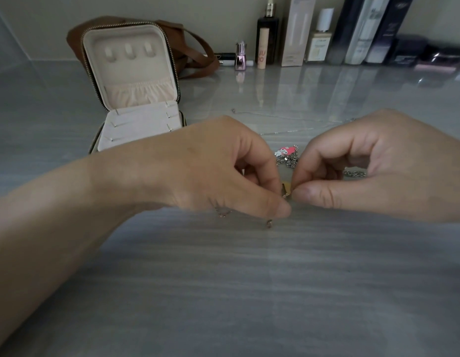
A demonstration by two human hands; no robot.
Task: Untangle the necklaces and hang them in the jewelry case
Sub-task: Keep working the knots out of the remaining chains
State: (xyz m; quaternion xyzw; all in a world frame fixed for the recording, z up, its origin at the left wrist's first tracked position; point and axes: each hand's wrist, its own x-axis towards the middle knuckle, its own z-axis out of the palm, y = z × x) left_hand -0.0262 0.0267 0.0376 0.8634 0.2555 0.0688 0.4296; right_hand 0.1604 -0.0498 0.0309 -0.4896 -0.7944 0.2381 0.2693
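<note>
Your left grip [218, 171] and right grip [378, 168] meet over the counter [249, 292], both pinching a small gold necklace piece [286, 192]. Behind them lies a silver chain [290, 161] with a pink charm [285, 151]; the jewelry case [136, 73] stands open at the left.

Work surface: a glossy grey countertop [249, 292] with pale horizontal streaks. A plain beige wall [43, 21] bounds its far edge. Bottles [267, 39] and tall boxes [297, 32] line the wall at far right, reflected in the surface. A brown bag [192, 51] stands far left. Lighting is dim.
</note>
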